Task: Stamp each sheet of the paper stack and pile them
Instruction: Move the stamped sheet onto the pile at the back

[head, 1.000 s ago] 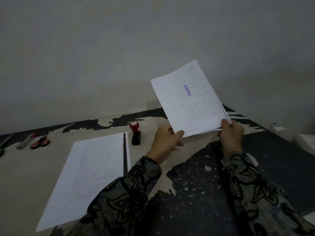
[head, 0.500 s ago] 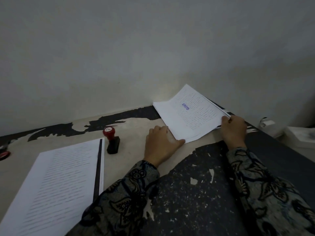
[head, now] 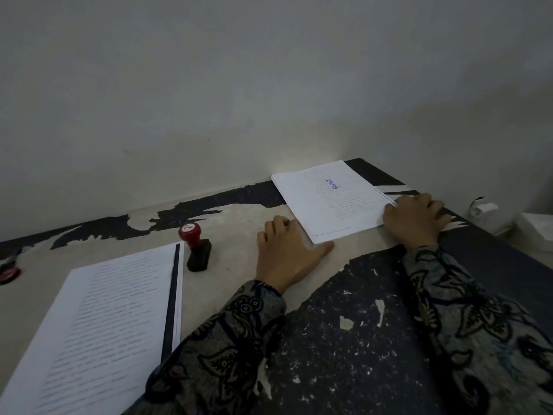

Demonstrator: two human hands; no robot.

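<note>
Both hands are flat on the table point(head: 239, 223) at centre right: the left hand point(head: 287, 253) lies open, thumb tip touching the near corner of the stamped pile point(head: 332, 199), and the right hand point(head: 416, 218) rests loosely curled against the pile's right edge, gripping nothing. A blue mark shows on the top sheet. Left of centre the red-handled stamp point(head: 194, 245) stands upright, just beside the unstamped stack point(head: 101, 324) at lower left.

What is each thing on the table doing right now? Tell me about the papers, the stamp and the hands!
Stamped pile: lying flat, blue stamp showing on top.
Unstamped stack: flat, no stamp mark visible on top.
Stamp: standing upright, nobody holding it.
Left hand: resting at the stamped pile's near corner.
Right hand: resting at its right edge.
</note>
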